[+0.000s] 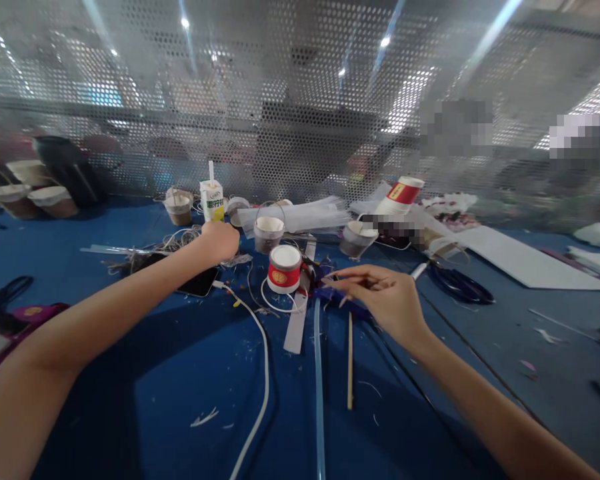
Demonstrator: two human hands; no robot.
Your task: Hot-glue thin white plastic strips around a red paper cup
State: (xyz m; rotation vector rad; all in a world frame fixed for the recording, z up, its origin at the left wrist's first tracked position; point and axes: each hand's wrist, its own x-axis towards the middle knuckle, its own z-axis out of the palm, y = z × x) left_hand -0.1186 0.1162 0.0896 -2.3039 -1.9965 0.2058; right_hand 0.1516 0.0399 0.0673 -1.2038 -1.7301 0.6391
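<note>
My left hand (221, 241) is curled in a fist just in front of a drink carton (213, 202) with a straw. Its fingertips are hidden, and so is anything in them. Over a blue glue gun (347, 303), my right hand (383, 297) has thumb and forefinger pinched together. Whatever is between them is too small to name. Left of that hand a small red and white paper cup (284, 270) with a white loop handle rests on a pale flat strip (296, 327). A long clear glue stick (319, 393) runs toward me.
Several small handled paper buckets (269, 233) stand across the back, before a perforated metal screen (300, 80). A phone (197, 281) with a white cable (265, 373) lies left. A wooden stick (350, 363), blue-handled scissors (460, 283) and a white board (525, 257) lie right.
</note>
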